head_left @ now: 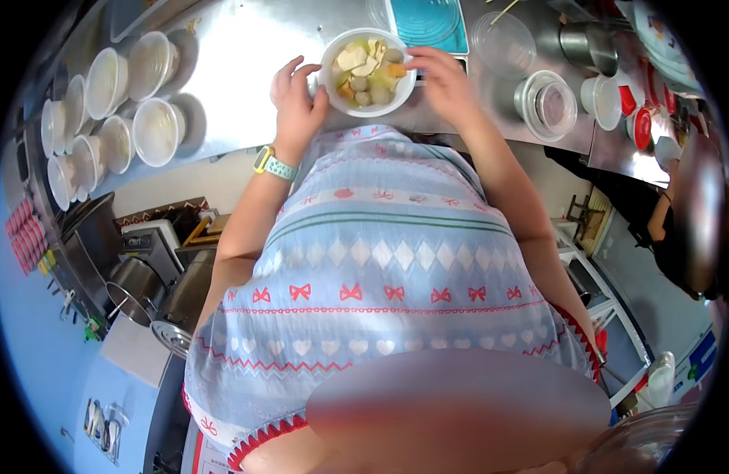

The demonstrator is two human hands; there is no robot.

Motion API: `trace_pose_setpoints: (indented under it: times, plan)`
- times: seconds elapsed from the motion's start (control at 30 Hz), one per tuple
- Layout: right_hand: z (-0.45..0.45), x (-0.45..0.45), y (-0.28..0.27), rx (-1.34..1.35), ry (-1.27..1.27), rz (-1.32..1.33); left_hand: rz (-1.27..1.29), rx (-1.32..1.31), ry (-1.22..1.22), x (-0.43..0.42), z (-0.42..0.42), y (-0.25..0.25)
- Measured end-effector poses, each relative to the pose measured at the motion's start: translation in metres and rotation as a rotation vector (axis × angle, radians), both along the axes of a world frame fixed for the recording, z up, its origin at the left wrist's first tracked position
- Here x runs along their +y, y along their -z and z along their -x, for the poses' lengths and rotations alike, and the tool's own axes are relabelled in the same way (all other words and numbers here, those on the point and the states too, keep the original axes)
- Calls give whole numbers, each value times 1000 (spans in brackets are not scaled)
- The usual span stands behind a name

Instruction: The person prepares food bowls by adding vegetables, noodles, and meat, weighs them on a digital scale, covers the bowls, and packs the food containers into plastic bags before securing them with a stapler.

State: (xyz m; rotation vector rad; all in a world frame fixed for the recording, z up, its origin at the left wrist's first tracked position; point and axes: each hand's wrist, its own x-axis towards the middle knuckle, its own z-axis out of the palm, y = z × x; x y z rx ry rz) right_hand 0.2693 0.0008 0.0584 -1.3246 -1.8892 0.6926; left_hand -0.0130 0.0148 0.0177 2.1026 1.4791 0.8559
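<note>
Bowls with pale covers (159, 132) stand at the far left of the metal tabletop (238, 63), at least eight in two rows, the nearer row close to the edge. A broad, shining stretch of metal separates them from the left hand (295, 101), which wears one watch (274, 163) above its wrist. That hand curves at the side of one white bowl (372, 112), thumb and index finger against it; I cannot tell how firmly its grip holds. The bowl stands near the tabletop's front edge, just beyond the apron (380, 257), and contains food with at least four round balls (363, 98). On its right, the right hand (443, 83) sets fingertips at the rim, and I cannot tell whether this grip clasps. Just behind, one blue tray (451, 49) bears clear round lids (420, 20), their number unclear, leaving little room there. Farther right come one clear round container (504, 43), one nested stack (546, 104), one metal pot (589, 47) and one white tub (601, 103); beyond, one person in dark clothing (672, 257).
</note>
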Motion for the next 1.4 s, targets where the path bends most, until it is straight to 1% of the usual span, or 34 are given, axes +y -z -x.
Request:
trace_pose_setpoints:
  times: [0.03, 0.07, 0.1, 0.13, 0.17, 0.2, 0.23, 0.27, 0.3, 0.33, 0.37, 0.4, 0.47, 0.5, 0.57, 0.6, 0.67, 0.7, 0.77, 0.8, 0.87, 0.93, 0.97, 1.0, 1.07, 1.13, 1.2, 1.23, 1.27, 1.33, 1.37, 1.4]
  plan:
    - [-13, -6, -7, -8, 14, -14, 43, -26, 3, 0, -1, -1]
    - [-27, -14, -15, 104, 146, -7, 71, -94, -5, -1, -2, 8]
    - [-41, -19, -24, 210, 288, -23, 162, -168, -54, -4, -4, 19]
    - [-51, -25, -29, 243, 288, -65, 410, -343, -153, -7, -8, 27]
    - [-56, -31, -21, 267, 312, -92, 745, -634, -261, -11, -17, 2]
    - [-52, -35, -27, 222, 293, -86, 695, -589, -268, -15, -13, 12]
    - [-51, -36, -34, 89, 269, -110, 682, -598, -248, -17, -19, 15]
    - [-48, -36, -36, 36, 154, -19, 204, -215, -80, -18, -17, 31]
    - [-46, -29, -27, -7, 56, -22, 51, -161, -31, -16, -34, 9]
    - [-49, -28, -31, -93, -11, -60, -6, 14, 110, -12, -42, 9]
    - [-50, -25, -35, -116, -56, -103, -97, 270, 249, -11, -46, 4]
    - [-53, -25, -35, -75, -55, -19, -56, 301, 283, -13, -57, -11]
    - [-71, -30, -36, -6, 48, -13, -11, 340, 317, -19, -68, -6]
    - [-88, -27, -41, -11, 39, -37, -33, 339, 304, -12, -78, -12]
    - [-123, -32, -49, 162, 165, 36, 5, 378, 408, -13, -86, -27]
    - [-140, -32, -50, 166, 133, 28, 2, 383, 375, -13, -87, -24]
    - [-181, -30, -53, 206, 243, 62, 32, 281, 378, -7, -93, -14]
    - [-200, -28, -60, 206, 214, 64, 7, 281, 400, -5, -99, -19]
    - [-240, -22, -67, 180, 253, 40, -25, 289, 366, -2, -114, -13]
    - [-256, -19, -68, 182, 229, 38, -54, 295, 359, 0, -122, -9]
    - [-285, -14, -70, 247, 333, 77, -89, 286, 305, -1, -135, 0]
    - [-308, -6, -76, 206, 328, 79, -237, 273, 204, 1, -144, -4]
    - [-319, -4, -77, 229, 350, 70, -182, 219, 136, -5, -143, -4]
    - [-329, -2, -77, 251, 373, 66, -177, 220, 118, -12, -142, -6]
    - [-348, 1, -72, 247, 355, 58, -174, 317, -9, -23, -139, -7]
    - [-360, 4, -65, 248, 345, 46, -132, 359, -10, -25, -138, -10]
    - [-367, 7, -59, 245, 335, 55, -164, 374, -7, -29, -135, -13]
    - [-370, 8, -58, 246, 325, 57, -93, 304, -95, -31, -137, -18]
    - [-372, 9, -57, 243, 322, 54, -92, 306, -102, -34, -140, -18]
    - [-374, 9, -57, 239, 318, 56, 22, 183, -292, -40, -143, -17]
    - [-374, 9, -56, 265, 327, 69, 29, 185, -295, -45, -144, -16]
    - [-374, 14, -56, 286, 333, 77, -49, 285, -348, -45, -146, -12]
